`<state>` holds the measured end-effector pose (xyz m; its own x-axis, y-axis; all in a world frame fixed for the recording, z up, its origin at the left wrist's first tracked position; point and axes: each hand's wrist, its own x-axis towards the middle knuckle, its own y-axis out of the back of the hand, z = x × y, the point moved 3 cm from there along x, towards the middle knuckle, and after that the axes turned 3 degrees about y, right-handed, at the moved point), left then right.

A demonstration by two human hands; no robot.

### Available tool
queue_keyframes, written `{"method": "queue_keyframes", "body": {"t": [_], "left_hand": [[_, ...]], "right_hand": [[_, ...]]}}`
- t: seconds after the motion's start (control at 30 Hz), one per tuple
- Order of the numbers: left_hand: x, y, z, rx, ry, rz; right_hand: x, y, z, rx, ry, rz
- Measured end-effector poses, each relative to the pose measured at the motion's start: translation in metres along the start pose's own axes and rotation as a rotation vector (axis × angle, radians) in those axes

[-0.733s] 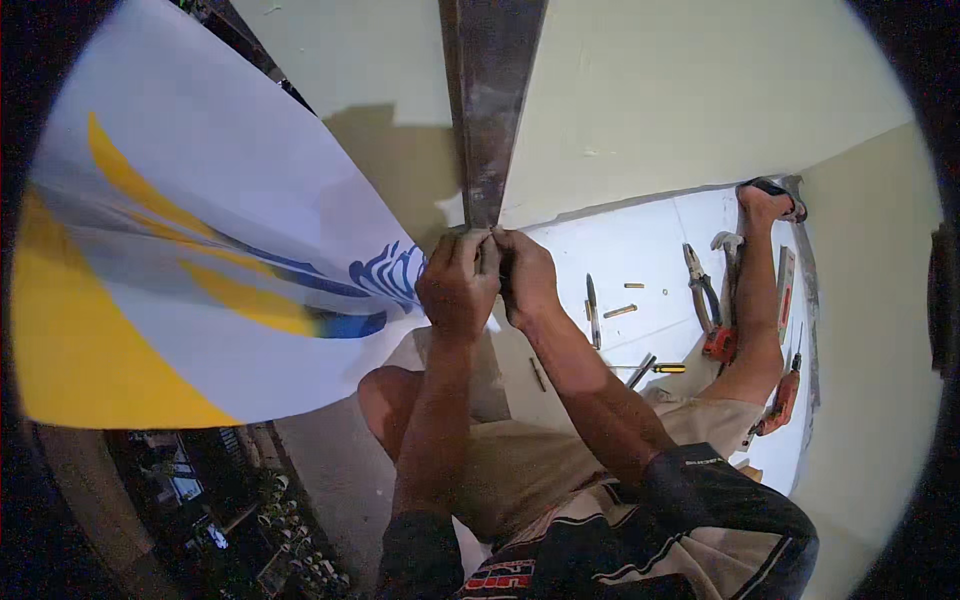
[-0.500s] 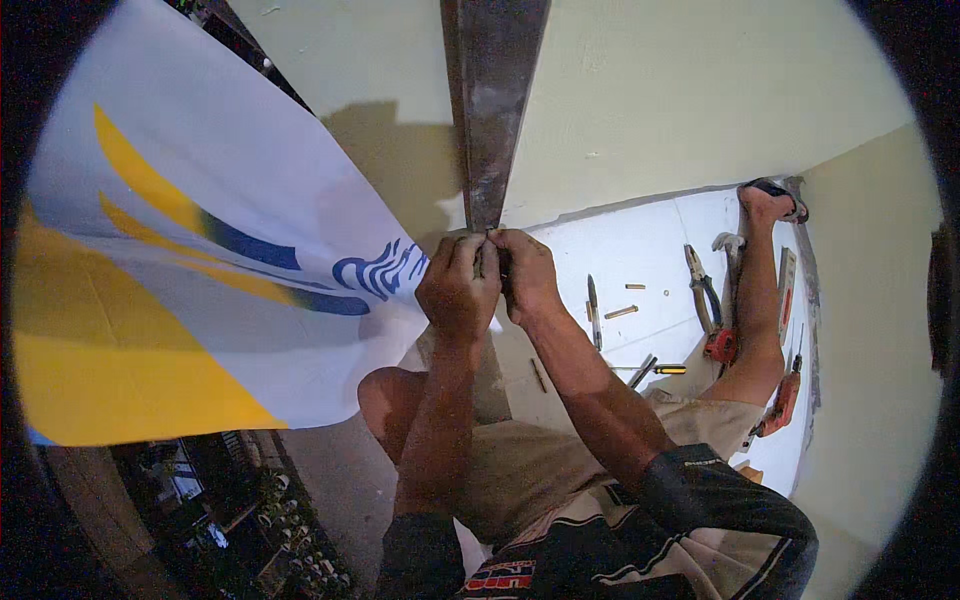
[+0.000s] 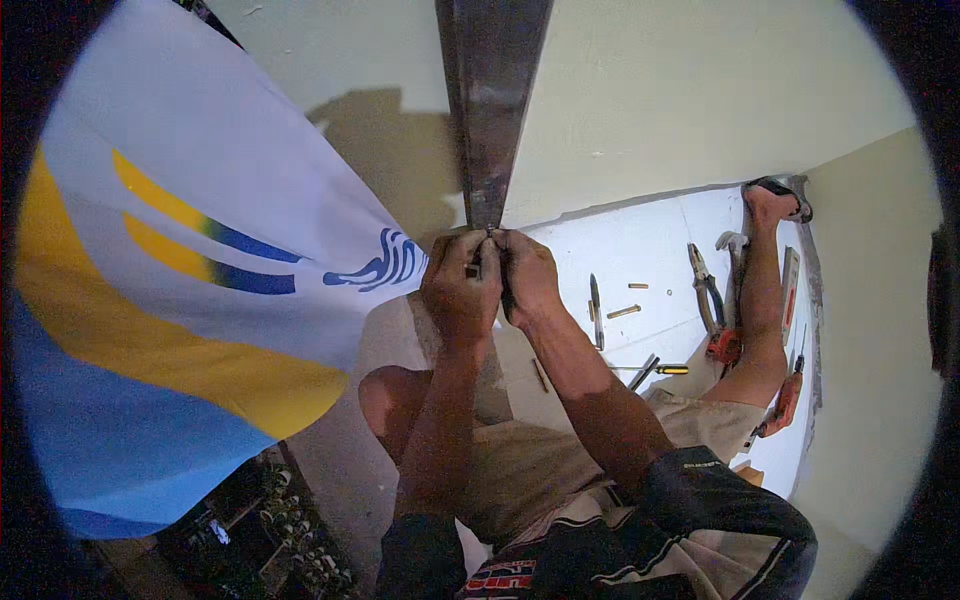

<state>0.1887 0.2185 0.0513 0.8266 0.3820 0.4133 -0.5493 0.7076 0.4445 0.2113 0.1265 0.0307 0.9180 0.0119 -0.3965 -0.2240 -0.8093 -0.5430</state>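
My left hand (image 3: 461, 290) and my right hand (image 3: 526, 276) meet at the lower end of a dark brown post (image 3: 488, 110). Both sets of fingers are curled, thumbs close together at the post's foot. A small dark piece shows between them, mostly covered by the fingers; I cannot make out its kind. Left of my left hand hangs a large cloth banner (image 3: 230, 210) in white, yellow and blue, its narrow right end passing behind that hand.
On the white floor to the right lie pliers (image 3: 705, 285), a hammer (image 3: 733, 242), a red tape measure (image 3: 722, 346), a screwdriver (image 3: 672, 370), a spirit level (image 3: 790, 290), a red power tool (image 3: 785, 405) and small brass-coloured pieces (image 3: 624, 311). My bare leg (image 3: 763, 290) stretches past them toward the wall.
The banner has swung and folded differently, with more of its blue lower part showing. My hands stay at the post's foot, with only a slight shift of the fingers.
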Motion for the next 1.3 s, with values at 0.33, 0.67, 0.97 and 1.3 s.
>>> {"method": "queue_keyframes", "body": {"t": [0.33,0.67,0.97,1.3], "left_hand": [[-0.003,-0.002,-0.020,-0.391,0.319,-0.056],[-0.003,-0.008,-0.024,-0.557,0.440,-0.136],[-0.003,0.001,-0.021,-0.499,0.486,-0.125],[0.001,0.010,-0.013,-0.490,0.490,-0.122]], "right_hand": [[0.000,-0.007,0.005,-0.644,0.345,0.050],[0.010,0.006,0.013,-0.580,0.340,0.062],[-0.002,0.004,0.001,-0.107,-0.148,-0.056],[0.002,-0.003,0.013,0.105,-0.270,-0.108]]}}
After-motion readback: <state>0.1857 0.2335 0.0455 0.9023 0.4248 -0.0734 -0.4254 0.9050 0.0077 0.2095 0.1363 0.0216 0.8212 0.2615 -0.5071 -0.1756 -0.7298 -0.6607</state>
